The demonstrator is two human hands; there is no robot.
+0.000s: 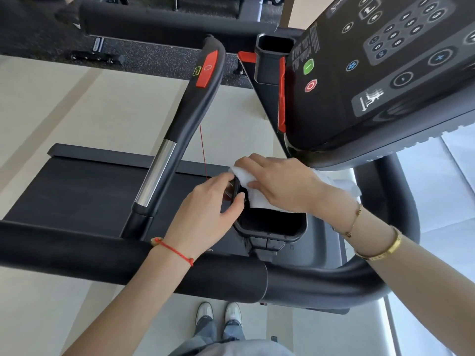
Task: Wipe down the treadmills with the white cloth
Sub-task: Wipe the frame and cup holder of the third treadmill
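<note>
I stand at the front of a black treadmill [210,276], looking down over its handlebar. The white cloth [253,194] lies over the far rim of a black cup holder [272,227] below the console [385,73]. My right hand [280,183] presses the cloth down with spread fingers. My left hand [213,201] grips the left rim of the cup holder, thumb and fingers curled round its edge. A thin red safety cord [203,152] hangs down to where my left fingers are; its clip is hidden.
A side handrail [177,129] with a silver grip and a red stop button [207,69] runs away at the left. A second cup holder [273,55] sits beside the console. The belt [77,191] lies below. My shoes [218,313] stand on pale floor.
</note>
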